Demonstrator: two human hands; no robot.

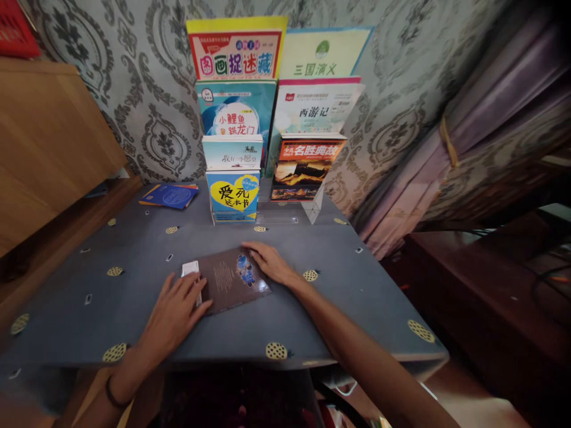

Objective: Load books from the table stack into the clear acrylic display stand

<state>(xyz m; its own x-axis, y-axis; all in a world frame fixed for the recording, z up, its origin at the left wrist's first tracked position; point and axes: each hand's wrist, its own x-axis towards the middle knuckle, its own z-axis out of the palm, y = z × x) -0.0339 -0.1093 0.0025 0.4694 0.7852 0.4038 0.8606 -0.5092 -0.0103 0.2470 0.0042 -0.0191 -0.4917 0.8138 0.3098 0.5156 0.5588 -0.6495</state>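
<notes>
A dark brown book (225, 282) with a blue picture and small lines of print lies flat on the cloth-covered table (312, 321). My left hand (176, 309) rests at its left edge, fingers spread, partly over a white strip with the fingertips. At the upper right corner lies my right hand (270, 261), its fingers stretched along the top edge and touching it. Neither hand is wrapped around the book. The undersides of both hands are hidden.
Behind the book, a clear stand (312, 208) holds several upright books in two columns, including a blue-and-yellow book (233, 199). A blue booklet (169, 195) lies at the back left. A wooden cabinet (53, 142) stands left; a tied curtain (414, 154) hangs right.
</notes>
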